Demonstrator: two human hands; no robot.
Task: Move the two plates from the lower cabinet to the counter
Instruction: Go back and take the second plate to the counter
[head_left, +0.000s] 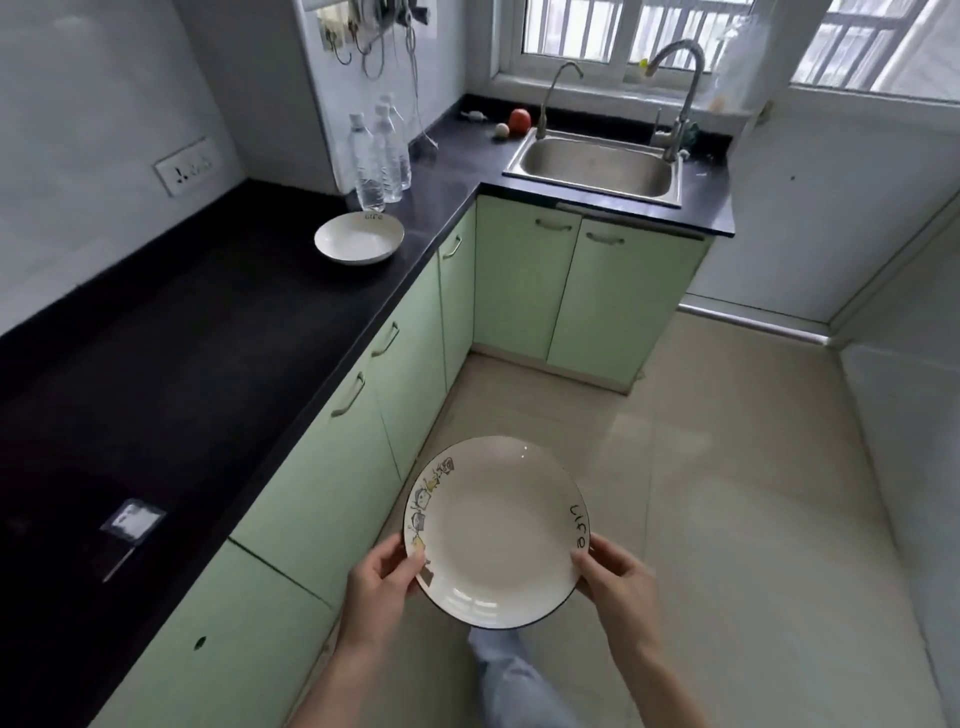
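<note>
White round ceramic plate (496, 530) pinched between left hand (382, 582) and right hand (618, 577); matching plate (358, 238) far-left on black counter (182, 338).

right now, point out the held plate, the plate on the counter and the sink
held plate (496, 530): head view, centre of its well
plate on the counter (358, 240): head view, centre of its well
sink (597, 166): head view, basin floor

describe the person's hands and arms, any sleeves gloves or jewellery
The left hand and right hand are bare, with no gloves. No ring, watch or bracelet shows. The left forearm and right forearm are uncovered down to the frame's lower edge, so no sleeve is in view.
</note>
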